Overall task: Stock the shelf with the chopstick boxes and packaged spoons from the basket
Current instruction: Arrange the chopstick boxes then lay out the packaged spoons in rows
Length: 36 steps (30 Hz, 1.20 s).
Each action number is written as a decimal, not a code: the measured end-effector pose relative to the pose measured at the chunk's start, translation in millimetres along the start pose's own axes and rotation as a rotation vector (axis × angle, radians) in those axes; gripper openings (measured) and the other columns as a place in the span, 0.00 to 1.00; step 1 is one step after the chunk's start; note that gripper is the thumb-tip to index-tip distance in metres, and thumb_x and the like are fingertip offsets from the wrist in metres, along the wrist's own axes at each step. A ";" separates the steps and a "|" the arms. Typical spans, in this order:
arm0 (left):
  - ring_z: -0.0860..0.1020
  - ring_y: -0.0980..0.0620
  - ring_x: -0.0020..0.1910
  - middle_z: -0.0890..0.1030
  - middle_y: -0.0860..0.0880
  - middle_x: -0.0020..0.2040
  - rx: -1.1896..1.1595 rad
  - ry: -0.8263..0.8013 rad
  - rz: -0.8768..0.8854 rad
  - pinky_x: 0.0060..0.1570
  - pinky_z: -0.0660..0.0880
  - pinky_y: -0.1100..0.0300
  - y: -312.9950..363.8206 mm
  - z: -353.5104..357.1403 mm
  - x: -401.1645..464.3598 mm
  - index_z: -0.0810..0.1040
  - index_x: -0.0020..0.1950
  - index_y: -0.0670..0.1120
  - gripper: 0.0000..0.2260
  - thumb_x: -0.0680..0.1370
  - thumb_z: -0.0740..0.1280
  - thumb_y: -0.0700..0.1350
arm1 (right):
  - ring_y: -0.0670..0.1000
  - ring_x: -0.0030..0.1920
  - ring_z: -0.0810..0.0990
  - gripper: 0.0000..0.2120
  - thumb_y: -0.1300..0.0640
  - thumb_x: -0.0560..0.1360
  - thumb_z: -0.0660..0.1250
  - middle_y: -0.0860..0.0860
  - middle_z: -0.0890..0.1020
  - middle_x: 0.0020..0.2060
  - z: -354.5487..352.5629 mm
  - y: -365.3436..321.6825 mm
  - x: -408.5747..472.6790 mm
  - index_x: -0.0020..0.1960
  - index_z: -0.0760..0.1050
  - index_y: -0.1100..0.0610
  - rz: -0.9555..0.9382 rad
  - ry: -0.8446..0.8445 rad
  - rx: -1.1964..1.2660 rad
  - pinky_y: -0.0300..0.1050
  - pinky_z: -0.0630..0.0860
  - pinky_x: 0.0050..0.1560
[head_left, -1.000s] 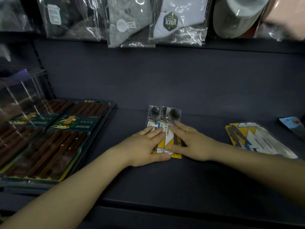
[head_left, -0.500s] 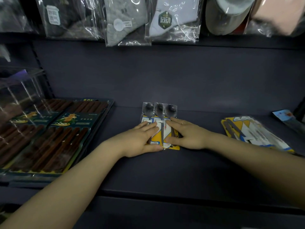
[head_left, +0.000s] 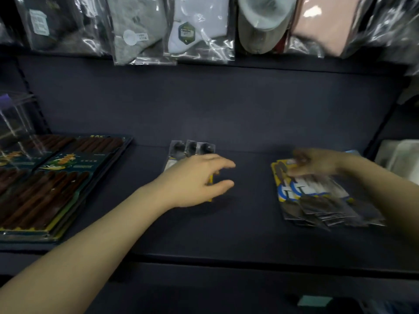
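Three packaged spoons (head_left: pixel 191 148) lie side by side at the middle of the dark shelf (head_left: pixel 226 234). My left hand (head_left: pixel 195 180) hovers over their lower part, fingers apart, holding nothing. A fanned pile of yellow-and-blue spoon packs (head_left: pixel 317 200) lies to the right. My right hand (head_left: pixel 315 163) is blurred at the pile's far end, fingers curled on the top pack's edge; a firm grip is not clear. Chopstick boxes (head_left: pixel 56 177) with dark brown sticks are stacked at the left.
Bagged socks (head_left: pixel 140 35) and other clothing hang from the rail above the shelf. A clear plastic divider (head_left: pixel 15 118) stands at the far left. A pale object (head_left: pixel 399 157) sits at the right edge beyond the shelf's side.
My right hand left the three spoon packs and swung right to the fanned pile. My left hand lifted off the packs and spread its fingers. The camera turned slightly right.
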State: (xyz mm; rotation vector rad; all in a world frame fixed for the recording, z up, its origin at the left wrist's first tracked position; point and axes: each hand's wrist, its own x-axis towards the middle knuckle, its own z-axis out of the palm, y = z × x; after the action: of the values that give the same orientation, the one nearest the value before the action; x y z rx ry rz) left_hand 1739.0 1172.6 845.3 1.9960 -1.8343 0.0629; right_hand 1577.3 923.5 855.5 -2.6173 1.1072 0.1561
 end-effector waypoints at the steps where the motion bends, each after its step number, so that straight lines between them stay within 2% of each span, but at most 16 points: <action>1: 0.74 0.62 0.54 0.73 0.60 0.54 -0.040 0.024 0.003 0.47 0.67 0.76 9.5 4.9 5.8 0.71 0.65 0.53 0.17 0.77 0.63 0.53 | 0.56 0.64 0.73 0.29 0.48 0.71 0.71 0.57 0.75 0.65 1.9 2.9 0.7 0.65 0.70 0.62 -0.004 -0.002 0.024 0.49 0.67 0.66; 2: 0.76 0.61 0.51 0.75 0.59 0.54 -0.084 0.040 0.003 0.47 0.68 0.76 18.5 10.0 12.3 0.73 0.64 0.51 0.16 0.77 0.64 0.51 | 0.57 0.64 0.73 0.31 0.48 0.70 0.72 0.58 0.75 0.65 3.9 3.9 1.7 0.66 0.69 0.64 -0.009 0.002 0.027 0.51 0.67 0.68; 4: 0.77 0.58 0.51 0.77 0.54 0.58 -0.184 0.009 -0.008 0.53 0.73 0.62 33.1 22.1 24.4 0.73 0.64 0.50 0.18 0.75 0.66 0.52 | 0.59 0.65 0.72 0.32 0.46 0.70 0.71 0.59 0.74 0.65 6.3 4.1 5.7 0.66 0.69 0.64 -0.018 0.008 -0.020 0.53 0.66 0.68; 6: 0.75 0.56 0.58 0.74 0.53 0.64 -0.184 -0.104 0.021 0.59 0.73 0.57 47.6 36.5 32.6 0.69 0.68 0.51 0.26 0.72 0.68 0.58 | 0.60 0.65 0.71 0.30 0.44 0.70 0.70 0.58 0.74 0.65 7.9 2.5 12.6 0.64 0.71 0.61 -0.007 0.009 -0.065 0.53 0.65 0.68; 9: 0.66 0.55 0.68 0.65 0.55 0.72 0.025 -0.261 0.141 0.66 0.67 0.56 71.5 61.2 39.6 0.62 0.72 0.53 0.34 0.70 0.67 0.63 | 0.60 0.63 0.70 0.21 0.42 0.71 0.67 0.56 0.76 0.59 13.2 -0.3 19.6 0.54 0.73 0.57 0.001 0.093 -0.150 0.51 0.66 0.61; 11: 0.67 0.51 0.68 0.67 0.52 0.71 0.129 -0.263 0.166 0.63 0.69 0.54 81.5 75.7 46.2 0.63 0.72 0.50 0.30 0.73 0.65 0.60 | 0.59 0.60 0.73 0.17 0.46 0.74 0.63 0.55 0.77 0.57 15.5 -0.1 20.0 0.54 0.75 0.58 -0.075 0.126 -0.162 0.51 0.68 0.59; 15: 0.77 0.45 0.57 0.79 0.46 0.59 0.229 -0.149 0.290 0.52 0.76 0.49 76.2 86.3 54.8 0.72 0.64 0.45 0.18 0.78 0.59 0.52 | 0.54 0.54 0.78 0.12 0.55 0.77 0.61 0.55 0.81 0.56 6.1 13.9 12.6 0.54 0.78 0.59 -0.226 0.167 0.023 0.43 0.72 0.50; 18: 0.82 0.49 0.51 0.83 0.47 0.53 0.021 -0.046 0.361 0.47 0.80 0.53 68.1 71.9 44.7 0.79 0.57 0.44 0.17 0.76 0.58 0.51 | 0.47 0.51 0.79 0.11 0.62 0.77 0.63 0.52 0.81 0.53 -12.9 19.1 -0.9 0.57 0.79 0.58 -0.356 0.192 0.357 0.33 0.72 0.48; 20: 0.81 0.56 0.47 0.85 0.49 0.50 -0.087 0.089 0.309 0.48 0.78 0.63 62.4 56.7 38.8 0.81 0.54 0.44 0.15 0.76 0.60 0.50 | 0.40 0.48 0.77 0.11 0.63 0.78 0.62 0.46 0.80 0.51 -25.0 13.4 -18.3 0.57 0.78 0.55 -0.510 0.114 0.526 0.27 0.71 0.46; 22: 0.79 0.62 0.45 0.84 0.56 0.43 -0.193 0.250 0.214 0.46 0.72 0.75 60.2 40.2 37.0 0.82 0.50 0.44 0.14 0.75 0.61 0.49 | 0.36 0.50 0.76 0.11 0.61 0.79 0.61 0.42 0.80 0.52 -31.2 2.1 -34.2 0.57 0.77 0.51 -0.639 -0.033 0.617 0.32 0.73 0.53; 23: 0.79 0.64 0.42 0.83 0.60 0.39 -0.286 0.309 0.144 0.44 0.71 0.76 60.1 31.6 36.8 0.81 0.48 0.46 0.11 0.74 0.62 0.49 | 0.36 0.53 0.76 0.11 0.60 0.79 0.60 0.41 0.79 0.52 -31.8 -5.4 -40.6 0.58 0.76 0.50 -0.682 -0.092 0.629 0.33 0.73 0.55; 25: 0.80 0.61 0.38 0.82 0.58 0.39 -0.554 0.379 0.066 0.42 0.74 0.72 62.2 15.6 38.0 0.77 0.46 0.52 0.04 0.73 0.64 0.46 | 0.37 0.56 0.76 0.13 0.58 0.80 0.59 0.42 0.79 0.55 -30.5 -22.5 -49.3 0.62 0.74 0.52 -0.762 -0.143 0.600 0.33 0.71 0.59; 27: 0.80 0.57 0.36 0.83 0.53 0.40 -0.704 0.448 0.070 0.41 0.76 0.66 65.0 1.9 38.1 0.78 0.45 0.57 0.09 0.74 0.64 0.42 | 0.40 0.60 0.76 0.15 0.56 0.80 0.58 0.45 0.79 0.59 -24.8 -38.7 -52.4 0.65 0.73 0.55 -0.821 -0.184 0.570 0.35 0.70 0.63; 29: 0.77 0.58 0.36 0.82 0.54 0.38 -0.776 0.495 0.050 0.39 0.75 0.65 66.0 -6.7 38.7 0.77 0.45 0.57 0.13 0.74 0.62 0.38 | 0.44 0.59 0.78 0.14 0.56 0.81 0.56 0.49 0.80 0.57 -19.8 -49.4 -52.4 0.63 0.74 0.56 -0.829 -0.270 0.688 0.38 0.70 0.65; 32: 0.76 0.56 0.36 0.81 0.55 0.38 -0.896 0.530 0.000 0.40 0.74 0.61 63.6 -8.0 42.5 0.74 0.51 0.51 0.11 0.74 0.60 0.37 | 0.45 0.46 0.79 0.11 0.61 0.80 0.55 0.55 0.78 0.47 -12.5 -60.1 -49.5 0.52 0.76 0.57 -0.775 -0.353 0.974 0.43 0.73 0.59; 36: 0.79 0.57 0.48 0.79 0.52 0.51 -1.039 0.628 -0.191 0.46 0.77 0.64 66.0 6.6 44.6 0.69 0.63 0.49 0.15 0.78 0.60 0.35 | 0.43 0.34 0.80 0.08 0.66 0.78 0.59 0.50 0.81 0.34 -8.3 -72.5 -42.9 0.42 0.72 0.59 -0.691 -0.181 1.260 0.36 0.78 0.40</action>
State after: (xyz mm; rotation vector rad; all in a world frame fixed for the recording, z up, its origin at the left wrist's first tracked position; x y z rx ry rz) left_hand 1679.6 1126.2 871.7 1.1842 -0.9367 -0.2451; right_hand 1599.2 998.1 888.9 -1.6000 0.0443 -0.3414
